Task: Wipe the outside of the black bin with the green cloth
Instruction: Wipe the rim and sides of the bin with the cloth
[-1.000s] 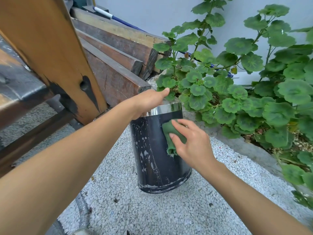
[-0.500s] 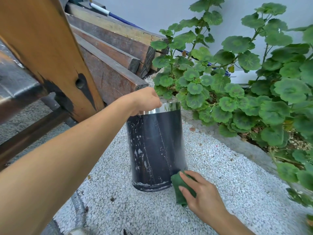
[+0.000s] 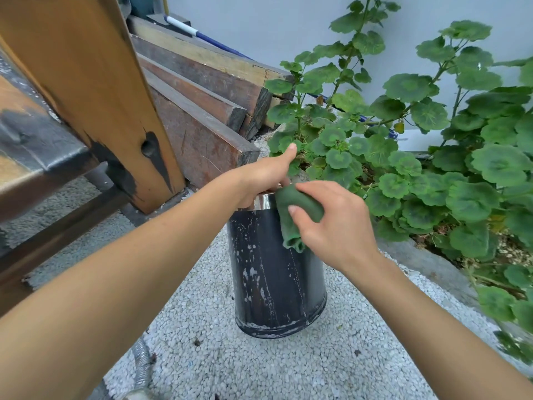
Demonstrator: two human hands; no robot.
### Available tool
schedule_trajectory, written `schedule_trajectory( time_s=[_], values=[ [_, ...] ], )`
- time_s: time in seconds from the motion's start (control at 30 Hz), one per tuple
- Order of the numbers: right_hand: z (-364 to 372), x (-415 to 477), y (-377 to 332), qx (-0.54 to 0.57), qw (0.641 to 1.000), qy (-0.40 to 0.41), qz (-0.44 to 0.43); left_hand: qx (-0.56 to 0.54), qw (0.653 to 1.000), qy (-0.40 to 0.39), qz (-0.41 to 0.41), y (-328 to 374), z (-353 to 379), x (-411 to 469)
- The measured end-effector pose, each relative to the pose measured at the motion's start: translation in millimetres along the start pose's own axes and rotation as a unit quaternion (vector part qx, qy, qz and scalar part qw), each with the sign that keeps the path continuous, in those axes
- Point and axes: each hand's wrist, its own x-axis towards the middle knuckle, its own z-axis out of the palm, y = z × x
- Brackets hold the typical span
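Observation:
The black bin (image 3: 274,275) stands upright on white gravel, a shiny metal band around its top and pale streaks down its side. My left hand (image 3: 265,174) grips the bin's rim at the top, thumb raised. My right hand (image 3: 334,220) holds the bunched green cloth (image 3: 297,215) pressed against the upper right part of the bin, at the metal band. The bin's opening is hidden behind my hands.
Leafy green plants (image 3: 418,157) crowd the right side in a stone-edged bed. Stacked wooden beams (image 3: 202,90) lie behind the bin, and a wooden post (image 3: 95,82) rises at left. A corrugated hose (image 3: 141,368) lies on the gravel (image 3: 259,368) near the bottom.
My right hand swept the cloth from the bin's upper side down to its base, then back up to the rim. My left hand kept its hold on the top.

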Motion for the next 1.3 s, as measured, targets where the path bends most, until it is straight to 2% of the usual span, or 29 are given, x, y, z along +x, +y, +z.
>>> schedule_trajectory(
  time_s=[0.13,0.33,0.4,0.47,0.6,0.7,0.83,0.9,0.97,1.03,1.1,1.3],
  values=[
    [13,18,-11,-0.070,0.992,-0.106,-0.011,-0.061,0.998,0.007,0.012,-1,-3,0],
    [-1,47,3,-0.063,0.960,-0.274,-0.005,-0.077,0.996,-0.013,0.046,-4,-3,1],
    [-5,55,4,-0.066,0.952,-0.300,-0.014,-0.078,0.995,-0.031,0.062,-6,-4,-2],
    [-4,58,5,-0.069,0.948,-0.311,-0.026,-0.036,0.995,-0.044,0.078,-10,-10,-5],
    [-2,61,11,-0.052,0.947,-0.316,-0.018,0.144,0.983,-0.042,0.105,-28,-39,-7],
    [-1,64,17,-0.043,0.948,-0.314,-0.008,0.228,0.958,-0.059,0.162,-52,-64,-11],
    [5,64,21,-0.040,0.955,-0.294,-0.010,0.213,0.950,-0.044,0.224,-72,-67,-10],
    [10,56,22,-0.032,0.974,-0.225,-0.024,0.210,0.950,-0.030,0.227,-74,-64,-7],
    [19,38,23,-0.016,0.993,-0.114,-0.024,0.196,0.953,-0.030,0.228,-73,-62,-5],
    [31,15,22,0.005,1.000,-0.025,0.001,0.180,0.955,-0.025,0.233,-71,-58,-5],
    [44,-4,22,0.025,0.999,0.021,0.027,0.154,0.958,-0.034,0.241,-69,-53,-3],
    [69,-31,25,0.059,0.997,-0.015,0.042,0.124,0.962,-0.022,0.241,-70,-52,6]
  ],
)
